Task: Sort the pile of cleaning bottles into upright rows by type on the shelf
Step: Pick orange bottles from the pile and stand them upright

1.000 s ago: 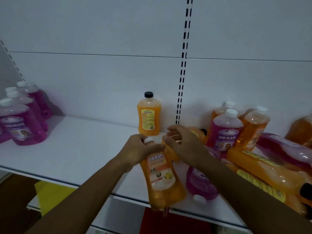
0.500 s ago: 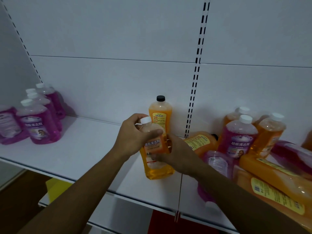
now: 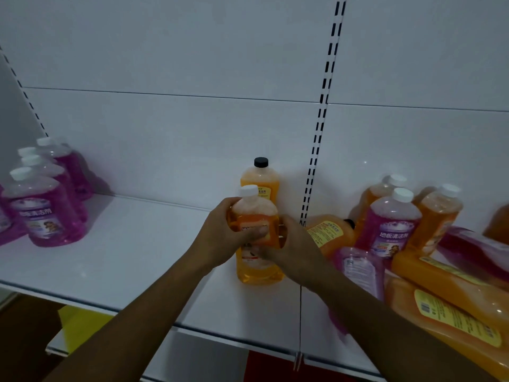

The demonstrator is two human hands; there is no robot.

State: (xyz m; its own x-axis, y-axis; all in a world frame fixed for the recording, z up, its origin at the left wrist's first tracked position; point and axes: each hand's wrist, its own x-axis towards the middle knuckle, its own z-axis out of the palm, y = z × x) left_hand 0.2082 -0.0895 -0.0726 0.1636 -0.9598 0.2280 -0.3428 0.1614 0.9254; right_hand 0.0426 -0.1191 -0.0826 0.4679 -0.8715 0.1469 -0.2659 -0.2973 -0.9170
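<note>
Both hands grasp one orange bottle at frame centre.

The white-capped orange bottle (image 3: 257,238) stands upright on the shelf (image 3: 132,260), left hand (image 3: 223,238) wrapped round its shoulder, right hand (image 3: 292,255) gripping its right side, black-capped bottle (image 3: 260,175) just behind.

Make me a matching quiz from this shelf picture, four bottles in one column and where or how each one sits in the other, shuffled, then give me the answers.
Column one:
1. white-capped orange bottle
2. black-capped orange bottle
3. purple bottles at the far left
4. yellow-labelled orange bottle

Column two:
A. lying on its side in the pile at the right
B. upright against the back panel, behind the hands
C. gripped upright on the shelf by the left hand and the right hand
D. standing upright in a group

Pairs: 1-C, 2-B, 3-D, 4-A
</note>
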